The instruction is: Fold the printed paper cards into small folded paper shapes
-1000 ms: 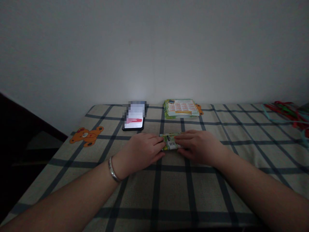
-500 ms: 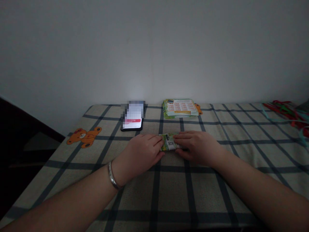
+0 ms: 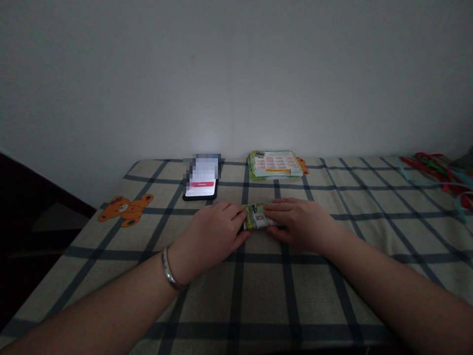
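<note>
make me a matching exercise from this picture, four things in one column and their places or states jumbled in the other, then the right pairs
Things:
1. phone
2. stack of printed cards
3. silver bracelet
4. green printed piece

Places or states:
A. around the left wrist
B. between the left hand and the right hand, with fingers over it
C. piled near the wall
D. screen lit

Right pairs: 1-D, 2-C, 3-A, 4-B

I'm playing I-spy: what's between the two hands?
In the head view, a green printed paper lies between the left hand and right hand, touching both.
</note>
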A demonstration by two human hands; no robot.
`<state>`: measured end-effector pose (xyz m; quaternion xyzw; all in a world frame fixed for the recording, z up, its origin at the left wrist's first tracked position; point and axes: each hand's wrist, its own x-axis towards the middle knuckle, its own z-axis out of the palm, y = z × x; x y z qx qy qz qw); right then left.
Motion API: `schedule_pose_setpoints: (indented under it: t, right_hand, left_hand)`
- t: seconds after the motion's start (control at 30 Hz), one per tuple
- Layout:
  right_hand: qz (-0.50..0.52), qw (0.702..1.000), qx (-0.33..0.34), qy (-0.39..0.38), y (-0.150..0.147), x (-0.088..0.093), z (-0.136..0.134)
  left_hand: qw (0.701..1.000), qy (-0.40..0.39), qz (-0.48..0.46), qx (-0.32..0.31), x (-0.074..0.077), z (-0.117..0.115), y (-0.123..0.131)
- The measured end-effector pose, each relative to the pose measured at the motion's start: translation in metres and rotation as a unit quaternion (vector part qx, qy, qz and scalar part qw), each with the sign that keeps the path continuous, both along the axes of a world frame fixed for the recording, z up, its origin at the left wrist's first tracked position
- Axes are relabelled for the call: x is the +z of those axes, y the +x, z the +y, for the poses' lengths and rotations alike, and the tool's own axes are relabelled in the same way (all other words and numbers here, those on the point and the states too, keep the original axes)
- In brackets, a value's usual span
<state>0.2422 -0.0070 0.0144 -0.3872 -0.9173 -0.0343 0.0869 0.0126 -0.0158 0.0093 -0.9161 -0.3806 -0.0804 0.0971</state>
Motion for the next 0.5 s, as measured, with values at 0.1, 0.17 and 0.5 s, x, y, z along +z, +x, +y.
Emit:
schedule_pose_setpoints:
  t: [0.1, 0.17, 0.5]
  right_hand:
    - [0.009, 1.000, 0.012, 0.008, -0.0003, -0.0011, 0.0014]
    - [0.010, 1.000, 0.017, 0.011, -0.0006, -0.0015, 0.0018]
    - [0.001, 1.000, 0.010, 0.019, -0.0002, -0.0016, 0.0005]
  left_hand:
    - [1.000, -0.003, 0.000, 0.009, -0.0001, -0.0005, 0.0005]
    - [1.000, -0.002, 0.000, 0.010, 0.0001, -0.0003, 0.0007]
    - [1.000, 0.008, 0.002, 0.001, 0.0006, 0.0012, 0.0017]
